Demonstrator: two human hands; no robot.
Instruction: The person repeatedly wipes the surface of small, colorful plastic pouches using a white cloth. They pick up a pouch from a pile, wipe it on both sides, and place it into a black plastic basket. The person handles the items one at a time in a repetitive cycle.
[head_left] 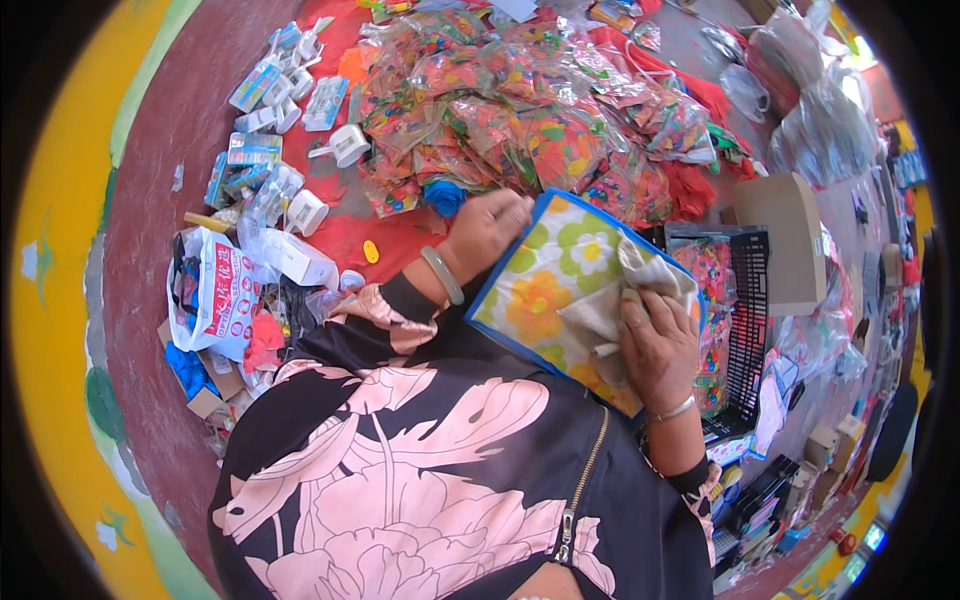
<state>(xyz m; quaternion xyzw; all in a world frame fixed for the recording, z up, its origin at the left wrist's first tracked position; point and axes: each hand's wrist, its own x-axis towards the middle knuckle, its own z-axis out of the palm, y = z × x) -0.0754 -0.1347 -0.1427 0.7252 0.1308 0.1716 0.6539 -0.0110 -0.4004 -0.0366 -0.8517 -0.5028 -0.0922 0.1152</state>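
In front of my body is a flat rectangular piece with a flower pattern [535, 300] in green, orange and white, edged in blue. It tilts to one side. My left hand [492, 228], with a bangle at its wrist, is closed at the upper left edge of this piece, its fingertips pinching there. My right hand [660, 345] presses a crumpled beige cloth [600, 318] onto the right part of the patterned face, its fingers bent over the cloth. The underside of the piece is hidden.
Beyond my hands lies a large heap of clear bags of colourful small pieces [520, 110]. White plastic scoops and boxes [255, 150] lie at the left, above a white printed bag [213, 290]. A black plastic crate [750, 320] and a cardboard box [785, 240] stand at the right.
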